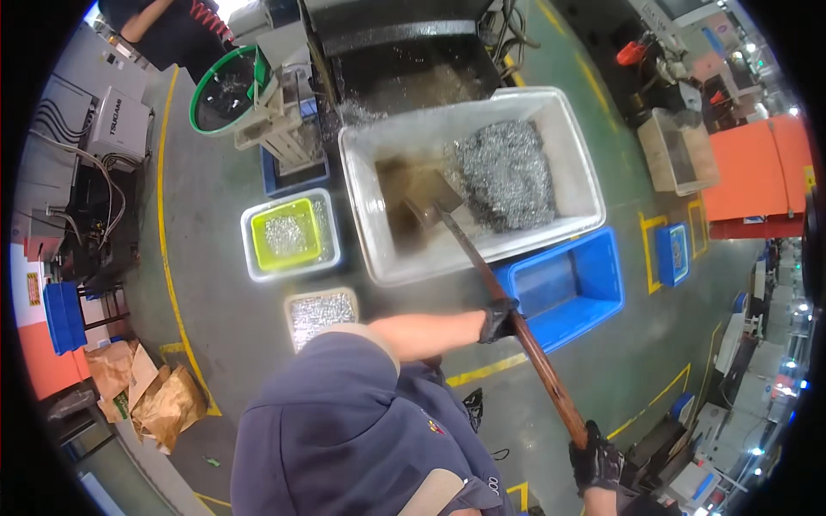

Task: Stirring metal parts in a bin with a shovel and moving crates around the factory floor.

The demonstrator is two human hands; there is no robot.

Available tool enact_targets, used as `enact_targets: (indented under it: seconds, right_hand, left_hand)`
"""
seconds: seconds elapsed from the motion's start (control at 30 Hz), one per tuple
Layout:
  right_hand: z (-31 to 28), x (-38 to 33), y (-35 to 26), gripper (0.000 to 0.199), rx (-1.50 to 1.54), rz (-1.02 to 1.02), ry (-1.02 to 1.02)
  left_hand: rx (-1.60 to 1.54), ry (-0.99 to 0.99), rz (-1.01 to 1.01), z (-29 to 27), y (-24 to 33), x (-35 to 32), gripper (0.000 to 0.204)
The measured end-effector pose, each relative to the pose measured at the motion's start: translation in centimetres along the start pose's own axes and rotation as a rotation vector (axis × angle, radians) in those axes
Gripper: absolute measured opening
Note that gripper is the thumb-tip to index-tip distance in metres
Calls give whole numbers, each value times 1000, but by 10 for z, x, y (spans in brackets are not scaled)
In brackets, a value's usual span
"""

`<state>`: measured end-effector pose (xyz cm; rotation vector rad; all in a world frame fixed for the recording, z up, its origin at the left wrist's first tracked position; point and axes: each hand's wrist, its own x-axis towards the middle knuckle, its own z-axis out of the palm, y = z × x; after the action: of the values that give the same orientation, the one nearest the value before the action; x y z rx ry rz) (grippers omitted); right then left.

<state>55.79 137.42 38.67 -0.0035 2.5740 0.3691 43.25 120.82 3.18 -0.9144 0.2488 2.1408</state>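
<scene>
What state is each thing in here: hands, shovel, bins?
left hand: gloved, gripping the shovel handle midway
right hand: gloved, gripping the handle end
shovel: blade down inside the big white tub
big white tub: partly filled, metal shavings heaped at its right side
blue crate: looks empty
yellow tray: holds small metal parts, sits inside a white bin
small grey tray: full of metal parts
green bowl: contents unclear

**Bins, Trays and One Shovel on the Shop Floor**

One large white tub (370, 185) holds one heap of metal shavings (506, 172). One long-handled shovel (482, 267) is gripped by two gloved hands, left (497, 320) and right (595, 464). Three blue crates (594, 297) (672, 254) (64, 316), two trays of small metal parts (290, 235) (320, 314) and one green-rimmed bowl (200, 95) surround it.
</scene>
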Motion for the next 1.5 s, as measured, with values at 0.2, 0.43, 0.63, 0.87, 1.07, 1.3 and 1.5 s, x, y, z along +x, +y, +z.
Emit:
enact_targets:
  seconds: [0.2, 0.43, 0.63, 0.87, 1.07, 1.3, 1.5]
  right_hand:
    - [-16, 111, -21, 25, -75, -87, -164]
    - [29, 163, -47, 27, -47, -126, -144]
    - [31, 104, -23, 44, -115, 26, -275]
    - [72, 129, -64, 34, 4, -44, -177]
    - [67, 124, -39, 35, -65, 77, -411]
    - [182, 159, -85, 43, 105, 46, -457]
    - [289, 176, -114, 52, 233, 104, -515]
  left_hand:
    - [-230, 76, 8, -62, 9, 77, 27]
    - [-226, 230, 126, -94, 61, 93, 30]
    - [-155, 138, 39, -67, -2, 86, 31]
    - [-115, 225, 139, -117, 44, 102, 30]
    - [-152, 262, 41, -107, 1, 80, 28]
    - [34, 422, 106, -172, 63, 102, 37]
    - [-15, 480, 140, -208, 81, 118, 39]
